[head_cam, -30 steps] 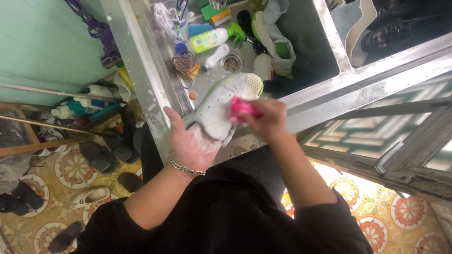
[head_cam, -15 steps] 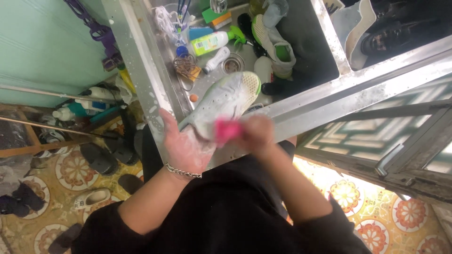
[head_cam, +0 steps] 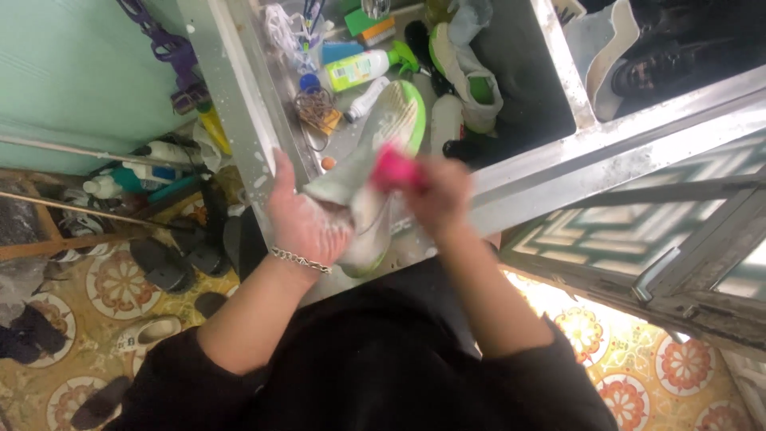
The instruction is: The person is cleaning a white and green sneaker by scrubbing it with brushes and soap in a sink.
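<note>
While your left hand grips the shoe, your right hand's closed fingers have drawn the pink brush back to mid-sole.

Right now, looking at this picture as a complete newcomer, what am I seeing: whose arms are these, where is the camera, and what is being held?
There is no machine here. The camera sits on a person's head and looks down at their own two bare arms. The left hand holds a pale sneaker with a green-edged sole, sole up, over a metal sink bench. The right hand, blurred, holds a pink brush against the shoe. In the sink lie a green spray bottle, a white bottle and another shoe. Sandals lie on the patterned tile floor.
</note>
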